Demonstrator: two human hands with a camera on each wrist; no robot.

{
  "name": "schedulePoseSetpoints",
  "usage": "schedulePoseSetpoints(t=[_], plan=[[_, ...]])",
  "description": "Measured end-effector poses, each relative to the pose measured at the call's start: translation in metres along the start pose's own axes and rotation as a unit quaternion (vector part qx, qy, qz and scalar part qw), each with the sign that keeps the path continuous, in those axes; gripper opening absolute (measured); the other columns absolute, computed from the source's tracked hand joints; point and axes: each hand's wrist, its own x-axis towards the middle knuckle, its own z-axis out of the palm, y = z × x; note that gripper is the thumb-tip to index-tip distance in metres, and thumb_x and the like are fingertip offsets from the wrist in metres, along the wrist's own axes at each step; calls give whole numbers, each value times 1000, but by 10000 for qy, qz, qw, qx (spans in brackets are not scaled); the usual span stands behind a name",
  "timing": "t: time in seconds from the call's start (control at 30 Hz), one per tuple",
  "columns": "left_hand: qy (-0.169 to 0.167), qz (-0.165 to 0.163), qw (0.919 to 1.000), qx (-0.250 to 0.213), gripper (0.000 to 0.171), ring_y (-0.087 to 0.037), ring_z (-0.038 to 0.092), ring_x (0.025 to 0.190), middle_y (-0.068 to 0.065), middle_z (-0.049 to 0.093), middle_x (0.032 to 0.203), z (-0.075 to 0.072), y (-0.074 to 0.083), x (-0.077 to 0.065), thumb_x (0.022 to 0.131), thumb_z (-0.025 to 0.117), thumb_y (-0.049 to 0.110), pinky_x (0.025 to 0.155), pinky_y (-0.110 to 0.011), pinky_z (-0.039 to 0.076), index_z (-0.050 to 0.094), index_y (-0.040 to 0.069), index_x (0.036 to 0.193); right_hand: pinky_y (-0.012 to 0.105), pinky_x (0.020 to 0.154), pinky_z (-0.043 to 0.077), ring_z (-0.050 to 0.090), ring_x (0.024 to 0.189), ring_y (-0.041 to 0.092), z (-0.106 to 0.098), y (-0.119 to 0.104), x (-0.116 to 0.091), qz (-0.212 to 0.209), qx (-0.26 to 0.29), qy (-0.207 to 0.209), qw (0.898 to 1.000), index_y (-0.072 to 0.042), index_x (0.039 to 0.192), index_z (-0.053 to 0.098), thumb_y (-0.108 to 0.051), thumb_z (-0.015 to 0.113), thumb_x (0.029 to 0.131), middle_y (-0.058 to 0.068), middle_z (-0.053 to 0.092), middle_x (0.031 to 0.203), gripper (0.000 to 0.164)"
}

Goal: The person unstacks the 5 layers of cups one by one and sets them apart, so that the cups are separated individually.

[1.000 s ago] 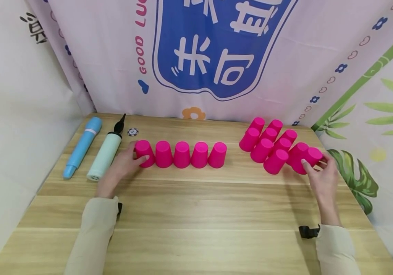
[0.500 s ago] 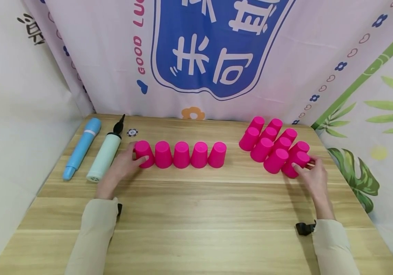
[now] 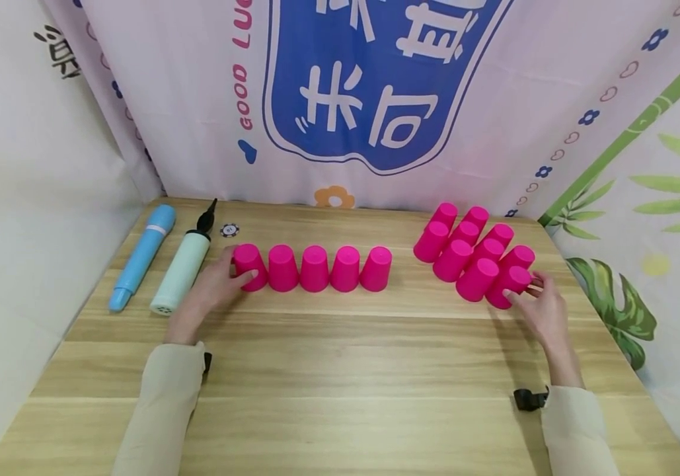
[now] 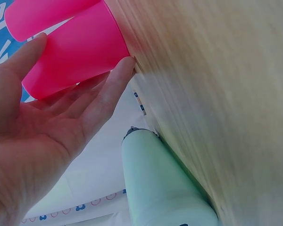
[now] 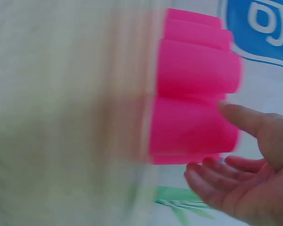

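At the left end of a row of upside-down pink cups (image 3: 314, 270), my left hand (image 3: 216, 284) holds the end cup (image 3: 249, 268). The left wrist view shows this cup (image 4: 78, 49) between thumb and fingers of the left hand (image 4: 52, 117). On the right, more upside-down pink cups (image 3: 455, 260) stand close together in rows. My right hand (image 3: 544, 309) is at the nearest right cup (image 3: 506, 289), its thumb against the near side. In the right wrist view, the fingers of that hand (image 5: 254, 169) lie loosely bent, slightly apart from the cup (image 5: 193, 125).
A light blue pump-like tube (image 3: 142, 258) and a mint green hand pump (image 3: 184, 271) with a black nozzle lie at the table's left. Behind them is a poker chip (image 3: 229, 230). A printed curtain (image 3: 197, 132) hangs along the back of the wooden table (image 3: 340, 370).
My right hand has brought its cup leftward and down beside the right group, then its place shifted only slightly. The left hand has stayed at its cup.
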Motion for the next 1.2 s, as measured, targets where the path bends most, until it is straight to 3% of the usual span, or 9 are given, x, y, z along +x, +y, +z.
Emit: schedulePoseSetpoints(t=[0.13,0.23,0.3,0.4,0.5,0.63,0.73,0.93,1.2], plan=[[8,-7,10000,33,76,-47,39,128,-31,39,142,1,0,1,98,53,35,103,-57,37,12,-3,150,55,102,38,45,123,46,-5,-18,-12,-517,-58,1104,9925,7,139,39,-18,71,88,31,47,133,66],[28,-3,10000,82,76,-47,40,128,-32,39,141,1,0,2,98,53,35,103,-57,37,12,-3,150,47,105,36,45,121,42,2,-37,-21,-1434,143,1923,9707,7,131,49,-11,73,85,28,51,128,55],[39,12,9999,102,76,-47,40,127,-32,39,141,0,1,2,98,53,34,103,-57,37,12,-3,150,36,104,38,48,119,38,12,-53,-25,-2017,318,2044,9573,6,127,53,-7,75,83,25,53,125,51],[51,38,9999,103,75,-47,41,127,-32,40,141,-1,1,2,99,53,34,103,-57,37,12,-3,150,25,96,41,53,111,34,35,-79,-30,-2661,543,1627,9486,4,125,56,-3,76,81,20,57,121,49],[47,47,9999,83,75,-47,41,127,-32,40,140,-1,2,2,99,53,33,103,-57,38,13,-4,150,31,92,46,55,108,32,64,-101,-35,-2936,684,781,9503,2,125,57,-4,76,81,17,59,120,49],[18,33,10000,56,76,-47,41,127,-33,39,141,0,2,1,98,53,33,103,-57,38,12,-4,150,46,93,47,54,115,33,102,-123,-38,-2608,799,-419,9612,0,133,50,-13,75,84,16,56,128,56],[10,40,10000,36,76,-47,41,127,-32,39,141,1,0,1,98,53,33,102,-57,38,12,-4,150,51,94,47,52,119,32,123,-134,-32,-2152,669,-919,9699,-1,139,44,-21,75,85,15,52,134,65],[16,76,10000,-49,73,-46,43,126,-32,42,140,5,0,0,98,54,30,102,-56,40,15,-4,149,51,91,47,52,119,32,147,-143,-22,-1642,308,-1203,9786,-6,143,41,-28,74,86,13,51,136,70],[79,50,10000,-29,73,-46,43,126,-30,40,141,2,0,1,98,54,31,102,-55,40,14,-3,150,50,90,48,55,115,33,161,-148,-15,-1696,224,-870,9814,-7,143,40,-23,75,85,14,55,130,69]])
